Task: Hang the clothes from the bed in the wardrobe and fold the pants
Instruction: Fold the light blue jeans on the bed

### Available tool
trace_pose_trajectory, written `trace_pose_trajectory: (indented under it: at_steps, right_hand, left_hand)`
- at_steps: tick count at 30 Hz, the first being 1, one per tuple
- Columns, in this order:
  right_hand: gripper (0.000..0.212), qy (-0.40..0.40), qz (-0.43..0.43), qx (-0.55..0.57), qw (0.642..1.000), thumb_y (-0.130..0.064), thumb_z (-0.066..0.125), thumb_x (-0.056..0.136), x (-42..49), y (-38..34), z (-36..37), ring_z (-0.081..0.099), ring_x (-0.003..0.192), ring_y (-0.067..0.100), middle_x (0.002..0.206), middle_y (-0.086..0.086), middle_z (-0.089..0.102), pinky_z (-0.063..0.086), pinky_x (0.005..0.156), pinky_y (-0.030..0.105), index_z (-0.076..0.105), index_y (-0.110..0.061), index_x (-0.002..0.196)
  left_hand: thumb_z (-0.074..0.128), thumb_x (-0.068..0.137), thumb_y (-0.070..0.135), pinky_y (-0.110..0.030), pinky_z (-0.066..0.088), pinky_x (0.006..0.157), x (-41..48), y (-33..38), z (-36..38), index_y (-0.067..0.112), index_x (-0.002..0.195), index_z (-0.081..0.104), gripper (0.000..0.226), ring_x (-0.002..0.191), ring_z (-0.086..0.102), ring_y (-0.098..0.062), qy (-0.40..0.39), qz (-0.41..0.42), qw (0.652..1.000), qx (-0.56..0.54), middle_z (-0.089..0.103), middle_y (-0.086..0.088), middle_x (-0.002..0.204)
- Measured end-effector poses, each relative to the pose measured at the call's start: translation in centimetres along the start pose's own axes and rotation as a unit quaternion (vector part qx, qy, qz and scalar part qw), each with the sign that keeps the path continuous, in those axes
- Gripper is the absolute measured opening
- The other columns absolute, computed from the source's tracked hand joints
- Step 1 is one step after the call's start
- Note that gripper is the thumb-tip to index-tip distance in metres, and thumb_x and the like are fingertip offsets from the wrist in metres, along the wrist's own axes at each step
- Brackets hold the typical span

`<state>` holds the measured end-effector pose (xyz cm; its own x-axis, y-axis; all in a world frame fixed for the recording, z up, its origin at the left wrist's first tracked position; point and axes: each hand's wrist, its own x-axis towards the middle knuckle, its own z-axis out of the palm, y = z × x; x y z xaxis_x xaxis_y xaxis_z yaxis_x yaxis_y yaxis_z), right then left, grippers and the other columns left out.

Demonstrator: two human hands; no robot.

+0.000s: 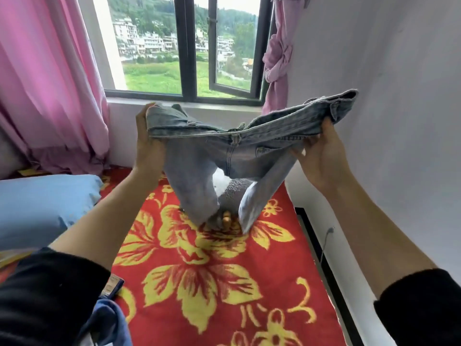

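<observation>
Pale blue jeans [199,156] hang in the air above the bed, held by the waistband. My left hand [147,143] grips the left end of the waistband. My right hand [321,151] grips the right end, which rises toward the wall. Both legs dangle down, and their lower ends touch the red blanket with yellow flowers [224,283]. Behind the legs lies a grey and white garment [233,191], mostly hidden, with a small wooden piece [226,219] showing between the legs.
A blue pillow [42,206] lies at the left of the bed. Blue cloth [109,320] sits near the bottom left. Pink curtains [47,78] flank the window [184,46] ahead. A white wall [386,121] runs close along the right, with a dark gap [324,268] beside the bed.
</observation>
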<state>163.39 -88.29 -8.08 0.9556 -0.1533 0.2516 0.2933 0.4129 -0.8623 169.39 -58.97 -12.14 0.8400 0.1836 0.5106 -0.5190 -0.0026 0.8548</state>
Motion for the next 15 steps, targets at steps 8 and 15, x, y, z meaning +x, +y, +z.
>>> trace_pose_trajectory:
  at_steps: [8, 15]
  right_hand:
    - [0.038, 0.133, 0.195, 0.034, 0.971, -0.043, 0.036, 0.099, -13.6, 12.3, -8.5, 0.059, 0.096, 0.019, 0.102, -0.001, 0.069, 0.044, 0.090, 0.042, 0.063, -0.022, 0.115]
    - [0.024, 0.370, 0.359, 0.010, 0.857, -0.006, 0.039, 0.088, -27.3, 21.4, -14.4, 0.051, 0.057, 0.014, 0.047, -0.004, 0.057, 0.037, 0.058, 0.029, 0.052, -0.017, 0.071]
  left_hand:
    - [0.057, 0.075, 0.035, -0.036, 0.045, 0.088, -17.8, -7.2, -4.1, 0.031, 0.106, 0.049, 0.032, 0.099, 0.055, -0.014, -0.014, -0.217, 0.975, 0.036, 0.057, 0.001, 0.111]
    - [0.052, 0.070, 0.015, -0.034, 0.045, 0.072, -32.7, -12.6, -9.1, 0.028, 0.077, 0.059, 0.017, 0.081, 0.062, -0.024, -0.145, -0.400, 0.848, 0.316, 0.067, 0.000, 0.079]
